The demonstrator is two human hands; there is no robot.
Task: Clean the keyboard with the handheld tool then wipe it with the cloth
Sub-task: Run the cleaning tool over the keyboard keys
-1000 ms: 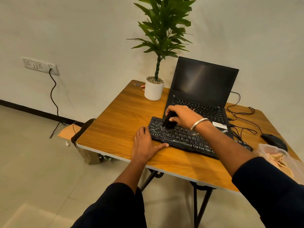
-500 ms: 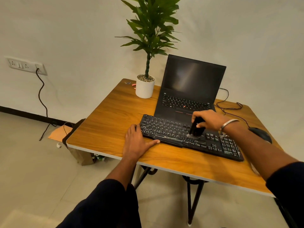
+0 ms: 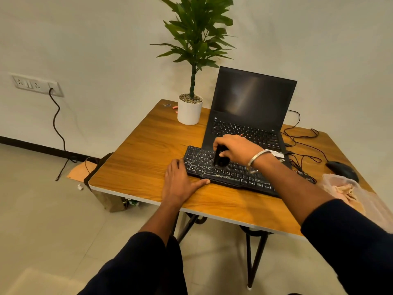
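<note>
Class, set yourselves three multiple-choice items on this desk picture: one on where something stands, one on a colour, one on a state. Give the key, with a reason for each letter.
1. Where does the potted plant stand?
A. Left of the laptop
B. On the floor
C. On the keyboard

2. What colour is the plant's pot?
A. Red
B. White
C. Black

3. What is the right hand doing?
A. Lying flat on the table
B. Hanging empty in the air
C. Gripping the black handheld tool over the keys

Key: 1 A, the pot sits at the far table edge beside the screen. 2 B, its wall is plainly white. 3 C, the fingers curl round the tool, while the left hand rests flat by the keyboard's corner.
</note>
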